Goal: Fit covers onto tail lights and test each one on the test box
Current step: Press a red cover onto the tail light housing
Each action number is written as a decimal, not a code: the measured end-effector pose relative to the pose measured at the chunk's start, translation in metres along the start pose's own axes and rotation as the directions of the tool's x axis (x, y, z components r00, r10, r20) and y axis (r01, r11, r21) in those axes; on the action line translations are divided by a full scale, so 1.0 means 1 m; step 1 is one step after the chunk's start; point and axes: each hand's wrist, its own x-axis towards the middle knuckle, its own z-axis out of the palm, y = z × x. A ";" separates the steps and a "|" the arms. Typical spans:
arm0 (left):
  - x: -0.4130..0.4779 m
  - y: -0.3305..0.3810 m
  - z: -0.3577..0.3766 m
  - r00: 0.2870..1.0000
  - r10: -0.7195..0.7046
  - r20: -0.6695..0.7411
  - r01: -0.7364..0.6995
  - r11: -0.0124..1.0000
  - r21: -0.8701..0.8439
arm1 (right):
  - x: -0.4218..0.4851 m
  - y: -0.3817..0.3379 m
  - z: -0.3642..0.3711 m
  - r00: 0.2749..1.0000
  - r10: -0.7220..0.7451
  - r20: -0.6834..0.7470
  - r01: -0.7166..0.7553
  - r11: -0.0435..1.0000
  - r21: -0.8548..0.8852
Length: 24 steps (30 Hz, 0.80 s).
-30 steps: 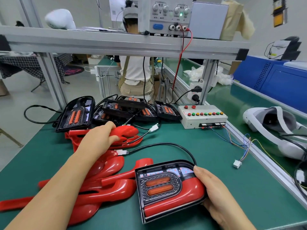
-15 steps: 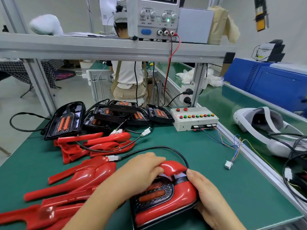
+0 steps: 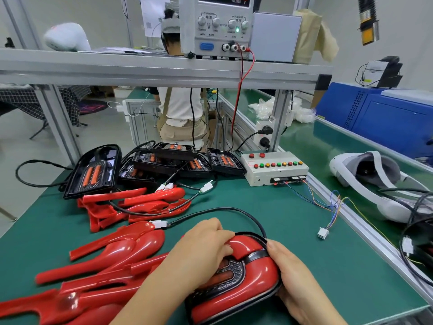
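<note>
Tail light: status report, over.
Left hand grips cover at far end of tail light. Right hand holds its right edge. Plug loose on mat, not in test box. Nothing in the way.

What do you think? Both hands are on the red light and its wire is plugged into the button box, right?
The left hand and right hand are on the red light, but its wire is not plugged into the button box; the head view shows its plug lying loose.
</note>
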 end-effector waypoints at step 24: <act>0.006 0.003 0.000 0.997 0.065 -0.028 -0.066 0.997 -0.040 | 0.001 0.002 0.002 0.996 -0.094 -0.003 0.094 0.995 -0.016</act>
